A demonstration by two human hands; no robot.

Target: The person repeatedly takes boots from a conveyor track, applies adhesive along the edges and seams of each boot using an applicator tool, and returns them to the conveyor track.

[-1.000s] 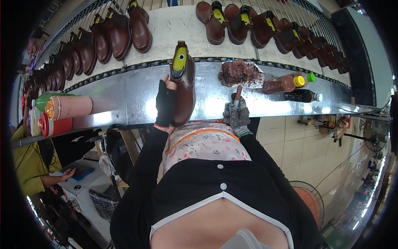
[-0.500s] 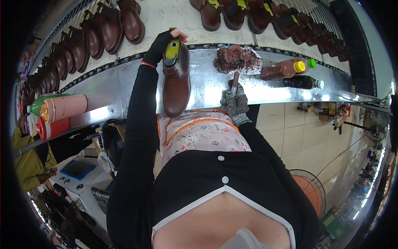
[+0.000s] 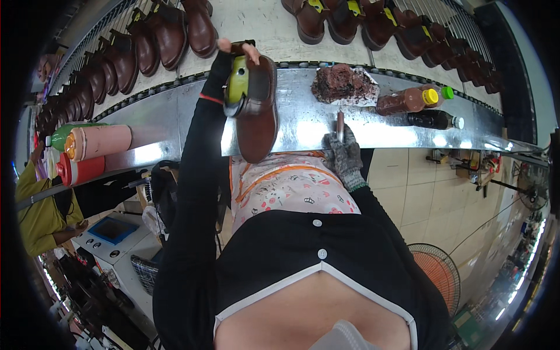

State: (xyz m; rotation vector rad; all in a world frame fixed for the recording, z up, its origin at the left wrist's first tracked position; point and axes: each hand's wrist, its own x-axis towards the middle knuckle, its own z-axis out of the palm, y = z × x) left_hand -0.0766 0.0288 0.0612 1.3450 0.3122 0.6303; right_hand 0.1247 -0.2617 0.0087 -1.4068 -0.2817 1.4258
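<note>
1. Your right hand (image 3: 345, 153) is wrapped round the brown-handled tool (image 3: 340, 126).
2. The brown boot (image 3: 256, 131) is over the metal bench's (image 3: 300, 131) near edge.
3. Your left hand (image 3: 223, 65) has moved from its side to its top, likely freeing the toe (image 3: 255, 151); I can't tell if it pinches.

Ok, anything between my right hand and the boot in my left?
Nothing visible stands between your gloved right hand, which holds a brown-handled tool, and the brown ankle boot. The rough brown lump sits ahead of that hand, off that line.

Orange fan (image 3: 437, 273) right; white machine (image 3: 123, 249), blue-framed screen (image 3: 113, 230), left.
</note>
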